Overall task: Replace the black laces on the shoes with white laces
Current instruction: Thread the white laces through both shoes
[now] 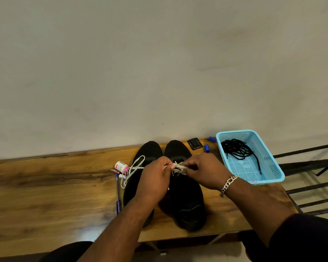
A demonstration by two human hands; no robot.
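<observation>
Two black shoes stand side by side on the wooden table, toes toward the wall: the left shoe and the right shoe. A white lace is threaded in the left shoe, its loose loops trailing off to the left. Over the right shoe, my left hand and my right hand each pinch part of a white lace between them. The black laces lie bundled in a blue basket at the right.
Left of the shoes lie a small white and pink bottle, a battery and a blue pen. A black square object and two blue caps sit near the wall. Dark metal chair bars stand to the right.
</observation>
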